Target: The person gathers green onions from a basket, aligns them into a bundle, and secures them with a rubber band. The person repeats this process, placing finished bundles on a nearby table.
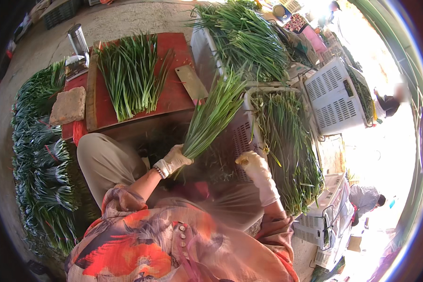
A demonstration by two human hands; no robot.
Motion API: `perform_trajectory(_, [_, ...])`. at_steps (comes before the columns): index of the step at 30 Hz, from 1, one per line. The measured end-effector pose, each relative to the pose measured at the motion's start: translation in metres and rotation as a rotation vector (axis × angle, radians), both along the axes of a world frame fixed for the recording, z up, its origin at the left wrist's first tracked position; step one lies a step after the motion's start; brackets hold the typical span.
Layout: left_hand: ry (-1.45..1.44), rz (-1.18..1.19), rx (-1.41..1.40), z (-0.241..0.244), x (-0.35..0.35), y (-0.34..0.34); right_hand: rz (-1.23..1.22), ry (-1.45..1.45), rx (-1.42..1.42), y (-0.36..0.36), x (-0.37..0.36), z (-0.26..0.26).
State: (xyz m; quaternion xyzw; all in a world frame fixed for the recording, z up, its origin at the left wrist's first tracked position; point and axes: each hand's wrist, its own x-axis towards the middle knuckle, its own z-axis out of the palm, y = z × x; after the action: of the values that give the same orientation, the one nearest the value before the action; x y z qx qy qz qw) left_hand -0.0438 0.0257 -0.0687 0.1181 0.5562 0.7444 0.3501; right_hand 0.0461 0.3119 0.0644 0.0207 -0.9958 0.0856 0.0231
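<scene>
My left hand (174, 160), in a pale glove, grips a loose bunch of long green chives (213, 118) by the stem end, leaves fanning up and away. My right hand (256, 169), also gloved, hovers at the near side of a white crate of chives (285, 141). Its fingers are curled in, their tips stained brown, and nothing shows in them. Ahead, a pile of chives (132, 75) lies on a red board (174, 44), stems towards me. A broad metal blade (191, 84) rests at the board's right edge, partly behind the held leaves.
A wooden strip (91, 90) edges the board. Left of it are a brick (68, 105), red ties (79, 131), a tissue box (76, 68) and a steel tumbler (77, 39). Tied chive bundles (42, 162) line the floor. More crates (333, 97) stand right; people are beyond.
</scene>
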Motion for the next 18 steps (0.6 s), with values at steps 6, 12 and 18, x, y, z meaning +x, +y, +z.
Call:
perform_trajectory(6, [0.042,-0.058,-0.028,0.003,0.004,-0.003,-0.115,0.541,-0.270,-0.038,-0.059,0.059])
perform_trajectory(12, [-0.052,-0.078,0.062,0.017,0.007,-0.002,-0.020,0.584,0.085,-0.046,-0.104,0.097])
perform_trajectory(18, [-0.015,-0.121,0.049,0.017,0.006,-0.003,0.055,0.483,0.172,-0.049,-0.106,0.095])
